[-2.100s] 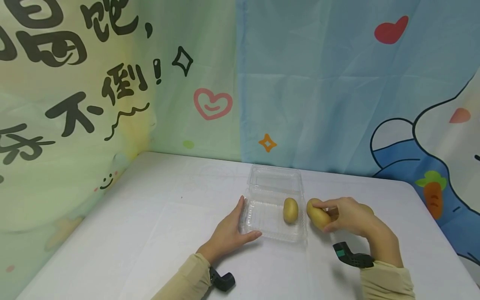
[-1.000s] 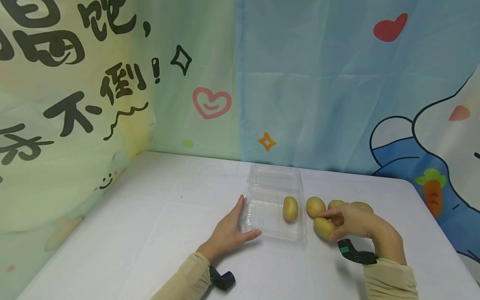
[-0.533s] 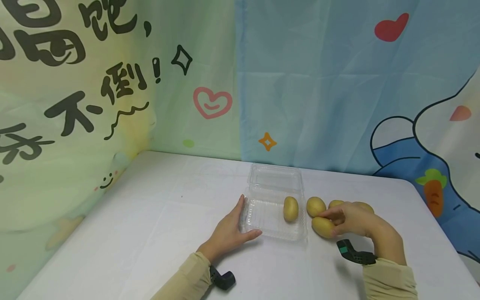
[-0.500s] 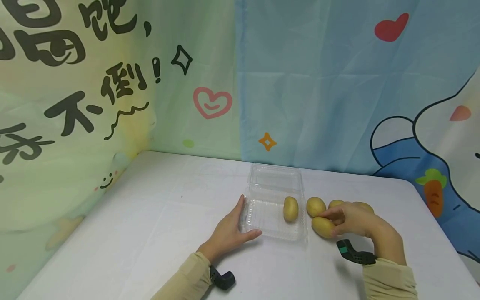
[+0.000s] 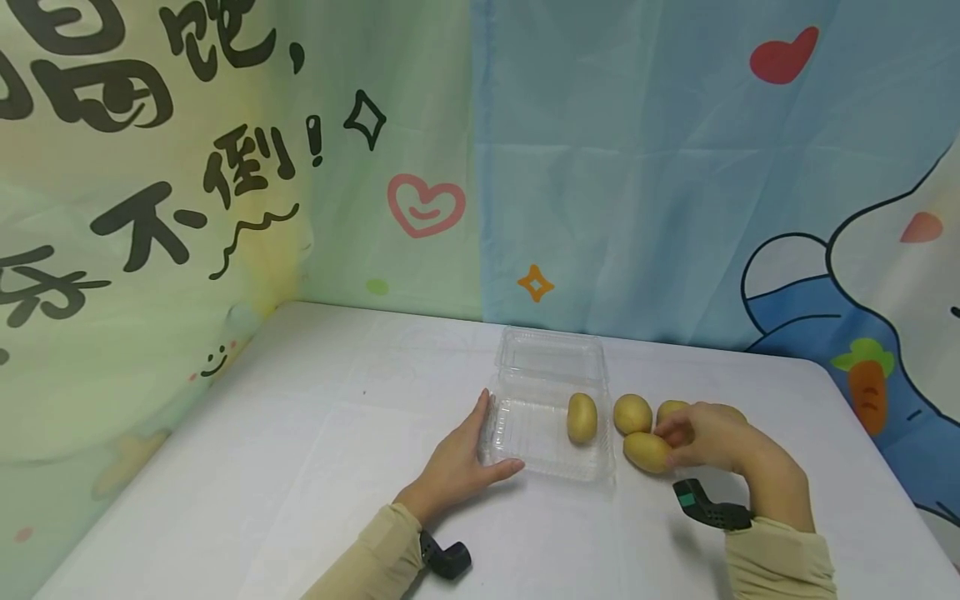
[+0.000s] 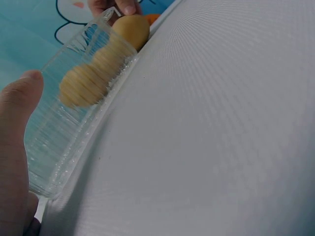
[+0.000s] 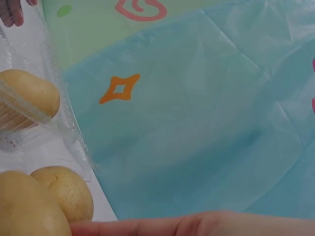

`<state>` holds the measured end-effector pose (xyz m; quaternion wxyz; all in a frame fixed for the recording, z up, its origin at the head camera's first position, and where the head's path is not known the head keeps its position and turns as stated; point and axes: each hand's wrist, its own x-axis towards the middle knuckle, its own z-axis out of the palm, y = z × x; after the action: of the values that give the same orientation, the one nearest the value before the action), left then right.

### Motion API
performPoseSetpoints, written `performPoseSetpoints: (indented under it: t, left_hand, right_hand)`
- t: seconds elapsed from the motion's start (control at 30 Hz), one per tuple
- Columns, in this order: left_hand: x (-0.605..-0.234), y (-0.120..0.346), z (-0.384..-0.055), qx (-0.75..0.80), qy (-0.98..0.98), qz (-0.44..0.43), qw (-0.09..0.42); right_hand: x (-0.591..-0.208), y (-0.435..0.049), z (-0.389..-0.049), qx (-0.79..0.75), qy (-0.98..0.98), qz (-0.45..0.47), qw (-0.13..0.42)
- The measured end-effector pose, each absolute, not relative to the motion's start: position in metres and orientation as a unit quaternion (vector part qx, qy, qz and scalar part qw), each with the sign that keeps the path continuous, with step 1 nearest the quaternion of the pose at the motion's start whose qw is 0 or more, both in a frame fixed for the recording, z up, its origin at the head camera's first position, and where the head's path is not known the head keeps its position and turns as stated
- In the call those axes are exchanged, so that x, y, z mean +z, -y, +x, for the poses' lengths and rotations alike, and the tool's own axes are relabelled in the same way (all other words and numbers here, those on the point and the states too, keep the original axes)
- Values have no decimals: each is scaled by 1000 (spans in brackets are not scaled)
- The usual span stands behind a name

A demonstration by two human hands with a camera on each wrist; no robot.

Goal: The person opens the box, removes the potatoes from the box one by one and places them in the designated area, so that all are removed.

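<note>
A clear plastic clamshell box [image 5: 525, 442] stands with its lid [image 5: 551, 354] laid back on the white table, one potato [image 5: 582, 418] inside at its right. My left hand [image 5: 457, 467] rests at the box's left front corner, fingers along the left wall and thumb along the front. My right hand [image 5: 708, 437] is at the right end of the front potato [image 5: 647, 452] beside the box, its fingertips touching that potato. Behind it lies a round potato [image 5: 632, 414]. Two more potatoes, one of them the partly covered potato [image 5: 671, 408], show behind my right hand.
The white table [image 5: 300, 467] reaches back to a printed cloth backdrop [image 5: 637, 167]. Each wrist wears a black camera mount, such as the right mount [image 5: 708, 506]. The potatoes stand close to the box's right wall.
My right hand has set the potato it pinched down in front of the round one, turned it slightly, and its fingertips have drawn back rightward. My left hand and the box have stayed put.
</note>
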<state>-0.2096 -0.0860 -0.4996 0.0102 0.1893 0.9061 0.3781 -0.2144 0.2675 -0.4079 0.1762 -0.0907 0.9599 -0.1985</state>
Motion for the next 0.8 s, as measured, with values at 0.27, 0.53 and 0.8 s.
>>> performPoseSetpoints:
  t: [0.27, 0.53, 0.8]
  left_hand:
    - [-500, 86, -210, 380, -905, 191, 9]
    - [-502, 86, -210, 378, -905, 195, 4]
    - [-502, 86, -210, 376, -906, 195, 5]
  right_hand:
    - [-408, -267, -213, -231, -953, -94, 170]
    - [-405, -268, -212, -242, -950, -92, 175]
    - [-404, -268, -212, -254, -948, -85, 175]
